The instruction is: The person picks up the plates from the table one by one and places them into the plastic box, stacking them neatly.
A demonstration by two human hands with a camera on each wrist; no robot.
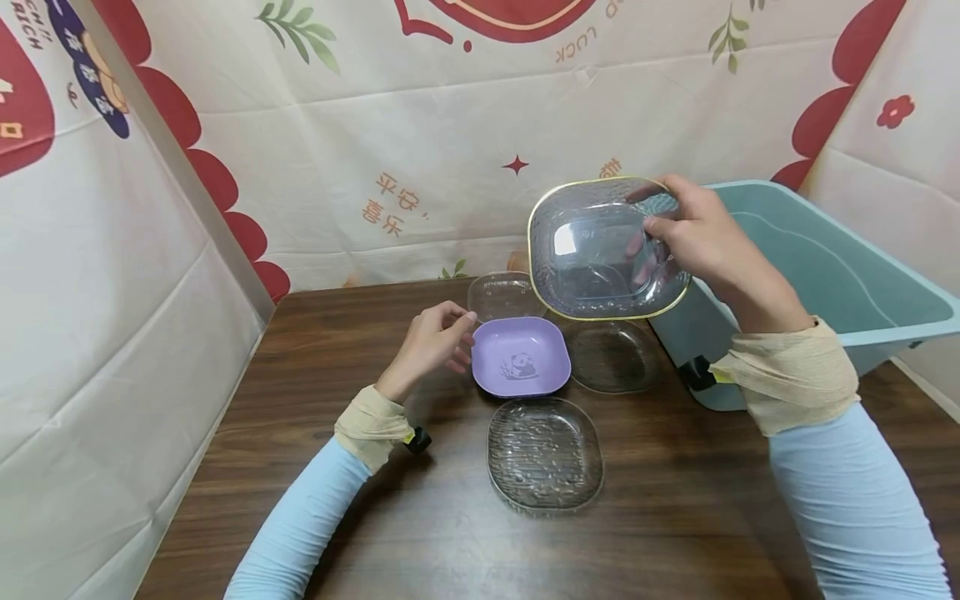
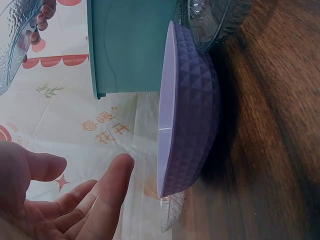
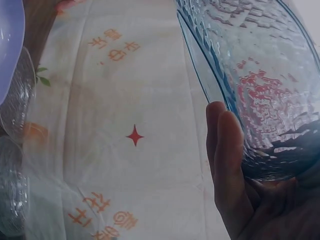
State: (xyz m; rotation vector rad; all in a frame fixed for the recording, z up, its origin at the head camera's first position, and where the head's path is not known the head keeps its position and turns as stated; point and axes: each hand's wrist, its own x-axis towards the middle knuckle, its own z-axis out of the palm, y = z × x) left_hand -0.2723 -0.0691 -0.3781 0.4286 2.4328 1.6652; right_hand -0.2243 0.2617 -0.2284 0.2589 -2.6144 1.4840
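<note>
My right hand [image 1: 701,229] grips the side of a clear, textured bowl with a gold rim [image 1: 585,250], raised above the table and tilted so its inside shows. In the right wrist view the fingers lie along the clear bowl's [image 3: 275,85] outer wall. A purple bowl with a panda print [image 1: 521,358] stands on the table. Beside its left edge is my left hand [image 1: 435,342], fingers loosely bent and holding nothing. The left wrist view shows a gap between those fingers and the purple bowl [image 2: 192,115], whose outside is faceted.
Around the purple bowl lie clear dishes: a ribbed one in front [image 1: 545,454], another to the right [image 1: 611,358] and one behind [image 1: 502,293]. A large teal tub [image 1: 832,250] stands at the right of the wooden table [image 1: 337,333]. A printed cloth [image 1: 315,167] hangs behind.
</note>
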